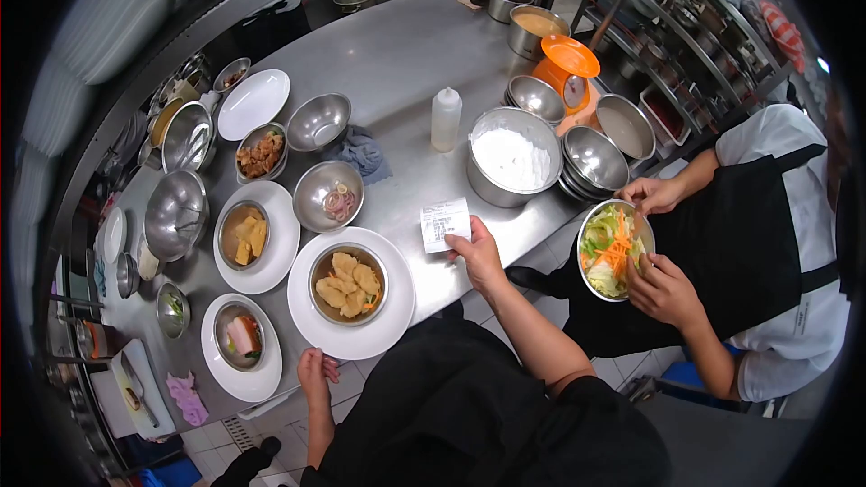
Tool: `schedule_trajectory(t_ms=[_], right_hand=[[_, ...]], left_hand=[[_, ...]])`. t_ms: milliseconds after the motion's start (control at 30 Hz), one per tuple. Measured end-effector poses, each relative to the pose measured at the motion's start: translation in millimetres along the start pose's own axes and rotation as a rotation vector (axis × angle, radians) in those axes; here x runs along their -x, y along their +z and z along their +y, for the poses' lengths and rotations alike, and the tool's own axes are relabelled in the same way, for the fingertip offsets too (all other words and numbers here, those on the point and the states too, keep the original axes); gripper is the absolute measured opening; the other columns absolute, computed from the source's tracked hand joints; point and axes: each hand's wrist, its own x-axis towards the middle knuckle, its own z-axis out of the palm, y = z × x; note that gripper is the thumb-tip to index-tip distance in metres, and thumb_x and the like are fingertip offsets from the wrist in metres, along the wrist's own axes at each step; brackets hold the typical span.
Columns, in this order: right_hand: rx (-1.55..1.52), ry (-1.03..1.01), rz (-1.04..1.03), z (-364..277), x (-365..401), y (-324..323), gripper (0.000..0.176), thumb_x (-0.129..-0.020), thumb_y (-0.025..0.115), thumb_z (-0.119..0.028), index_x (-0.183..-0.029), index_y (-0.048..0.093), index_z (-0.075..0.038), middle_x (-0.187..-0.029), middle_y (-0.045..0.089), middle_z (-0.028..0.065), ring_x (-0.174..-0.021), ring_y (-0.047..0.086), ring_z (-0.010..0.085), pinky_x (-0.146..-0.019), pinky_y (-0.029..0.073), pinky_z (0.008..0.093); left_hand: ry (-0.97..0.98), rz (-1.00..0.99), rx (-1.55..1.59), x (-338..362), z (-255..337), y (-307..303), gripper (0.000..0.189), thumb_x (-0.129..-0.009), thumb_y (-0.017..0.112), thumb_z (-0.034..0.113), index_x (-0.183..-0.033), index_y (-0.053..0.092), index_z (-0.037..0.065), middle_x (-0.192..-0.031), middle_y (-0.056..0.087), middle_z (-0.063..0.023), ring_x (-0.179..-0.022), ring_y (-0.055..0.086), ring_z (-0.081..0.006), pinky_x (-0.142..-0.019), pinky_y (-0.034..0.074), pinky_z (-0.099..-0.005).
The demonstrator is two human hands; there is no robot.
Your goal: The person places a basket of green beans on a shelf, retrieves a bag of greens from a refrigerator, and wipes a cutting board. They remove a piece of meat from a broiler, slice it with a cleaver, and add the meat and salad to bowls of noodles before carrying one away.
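Observation:
Between the thumb and fingers of my right hand [478, 257] is a printed order slip [446, 224], held above the steel table. My left hand [316, 377] hangs at the table's front edge, its fingers loosely bent and apart, with nothing seen in them. Just beyond it stands a white plate [397, 307] bearing a metal bowl of battered fried pieces [345, 285]. To its left, an oval plate [215, 370] carries a bowl with a slab of pale pink meat [243, 335]. Another plate [284, 257] holds a bowl of yellow pieces [245, 236].
At my right a co-worker in a black apron [713, 243] holds a bowl of lettuce and shredded carrot [615, 248]. A pot of white powder [514, 155], a squeeze bottle [446, 119], an orange scale [570, 57] and several steel bowls stand on the table [406, 54].

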Motion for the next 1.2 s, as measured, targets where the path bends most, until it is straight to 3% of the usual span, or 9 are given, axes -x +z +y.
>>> schedule_trajectory(t_ms=[600,1200], right_hand=[[-0.042,0.0,-0.055,2.0,-7.0,8.3,0.027,-0.082,0.06,-0.002,-0.108,0.051,-0.002,-0.097,0.063,0.0065,-0.08,0.058,0.0111,-0.066,0.046,0.0243],[-0.047,0.021,-0.066,4.4,-10.5,6.9,0.025,-0.084,0.061,-0.006,-0.107,0.052,-0.004,-0.098,0.064,0.005,-0.081,0.06,0.0103,-0.065,0.047,0.0233]], left_hand=[[0.002,0.026,0.008,-2.0,-1.7,0.2,0.023,-0.095,0.049,0.022,-0.085,0.051,0.001,-0.062,0.058,-0.0091,-0.041,0.051,-0.0125,-0.033,0.039,-0.0215],[0.016,0.03,-0.022,-2.3,-4.4,0.1,0.025,-0.094,0.049,0.026,-0.084,0.05,0.004,-0.061,0.057,-0.0087,-0.04,0.05,-0.0126,-0.032,0.038,-0.022]])
